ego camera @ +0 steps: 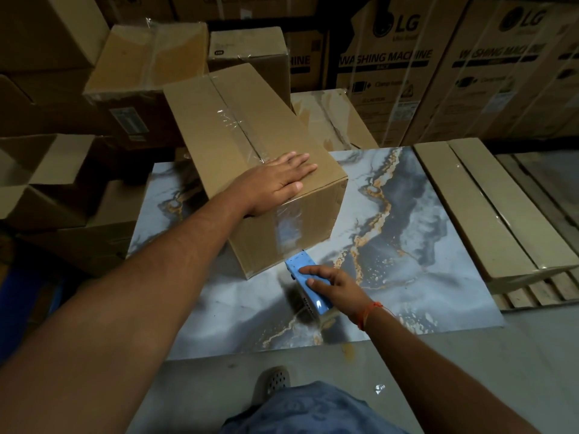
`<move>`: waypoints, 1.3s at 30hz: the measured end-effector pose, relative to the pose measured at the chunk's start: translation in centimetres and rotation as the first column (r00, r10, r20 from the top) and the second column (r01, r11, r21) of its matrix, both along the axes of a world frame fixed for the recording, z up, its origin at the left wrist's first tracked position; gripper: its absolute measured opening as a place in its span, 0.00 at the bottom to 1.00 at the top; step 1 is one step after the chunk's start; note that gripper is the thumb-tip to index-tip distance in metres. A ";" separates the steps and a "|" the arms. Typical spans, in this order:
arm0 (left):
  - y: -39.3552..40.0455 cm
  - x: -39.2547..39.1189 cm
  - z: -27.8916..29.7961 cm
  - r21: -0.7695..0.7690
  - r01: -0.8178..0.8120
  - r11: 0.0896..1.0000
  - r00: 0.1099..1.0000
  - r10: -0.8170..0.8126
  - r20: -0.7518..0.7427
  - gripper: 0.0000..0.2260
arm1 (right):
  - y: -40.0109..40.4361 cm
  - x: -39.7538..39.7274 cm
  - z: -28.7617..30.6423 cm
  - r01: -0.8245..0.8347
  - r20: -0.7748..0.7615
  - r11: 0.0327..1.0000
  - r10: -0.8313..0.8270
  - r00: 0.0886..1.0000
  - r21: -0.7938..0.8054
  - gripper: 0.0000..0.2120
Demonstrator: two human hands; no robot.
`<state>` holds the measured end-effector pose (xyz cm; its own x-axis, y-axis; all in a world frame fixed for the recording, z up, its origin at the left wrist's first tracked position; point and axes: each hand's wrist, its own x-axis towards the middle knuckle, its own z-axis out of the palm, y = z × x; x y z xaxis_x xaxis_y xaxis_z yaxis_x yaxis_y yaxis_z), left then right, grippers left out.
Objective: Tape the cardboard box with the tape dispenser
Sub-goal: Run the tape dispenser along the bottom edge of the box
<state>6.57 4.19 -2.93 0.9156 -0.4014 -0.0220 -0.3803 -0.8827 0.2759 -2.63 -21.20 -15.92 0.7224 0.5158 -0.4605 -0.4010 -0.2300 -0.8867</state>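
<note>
The right hand (332, 286) was curled around a blue plastic tape dispenser (308, 285), with the thumb on its side and one finger lying along its top. The dispenser sat low, just beside the bottom of the near end of a plain brown cardboard box (250, 164). A strip of clear shiny tape (289, 228) ran from the dispenser up that end of the box. An orange thread band (369, 314) went round the right wrist.

The left hand (279, 180) lay flat and open on top of the box near its front edge, fingers spread a little, pressing down and gripping nothing.

The box was long and closed, with smooth sides and sharp corners. One wrinkly strip of clear tape ran along the middle seam of its top. The box rested on a flat, smooth sheet with a grey, white and gold marble pattern (407, 233).

There was one dispenser and one box under the hands. To the right lay a flat brown cardboard pack (479, 208) on pale wooden slats (539, 289). Behind stood two big cartons with "LG" and "WASHING MACHINE" printed on them (394, 67). More brown boxes were piled at the left and back, too many to count well. The floor (470, 355) was grey and dull.
</note>
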 end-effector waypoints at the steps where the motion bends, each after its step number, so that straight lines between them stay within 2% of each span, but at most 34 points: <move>1: 0.0 0.0 0.0 0.002 0.002 1.000 1.000 -0.002 -0.001 0.24 | -0.1 -0.1 0.0 -0.003 0.008 1.000 0.003 1.000 -0.005 0.13; 6: 0.0 0.0 0.0 0.011 0.008 1.000 1.000 -0.008 0.008 0.24 | -0.4 -0.7 0.1 0.002 0.035 1.000 -0.001 0.999 -0.012 0.13; 10: -0.2 0.1 0.1 0.029 0.016 0.999 1.000 -0.016 0.000 0.25 | -0.3 -0.6 0.2 0.003 0.000 1.000 -0.003 1.000 -0.024 0.13; 22: -0.3 -0.1 0.3 0.049 0.013 0.999 1.000 -0.012 -0.022 0.26 | 2.0 0.9 1.2 0.082 0.022 0.985 -0.080 0.997 -0.151 0.15; 32: -0.3 0.1 0.2 0.034 0.023 0.999 1.000 -0.023 -0.015 0.26 | 5.1 3.2 1.6 0.147 -0.081 0.959 -0.171 0.982 -0.242 0.14; 35: -0.2 0.1 0.1 0.032 0.025 0.999 1.000 -0.024 -0.015 0.26 | 5.2 3.0 1.4 0.156 -0.042 0.947 -0.175 0.984 -0.279 0.15; 39: -0.2 0.1 0.1 0.026 0.027 0.999 1.000 -0.026 -0.018 0.26 | 5.4 2.1 1.3 0.211 -0.075 0.947 -0.235 0.969 -0.244 0.15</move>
<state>6.68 4.04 -2.86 0.9041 -0.4245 -0.0486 -0.3991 -0.8795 0.2592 -0.57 -15.83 -14.63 0.7499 0.2169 -0.6250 -0.5506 -0.3190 -0.7714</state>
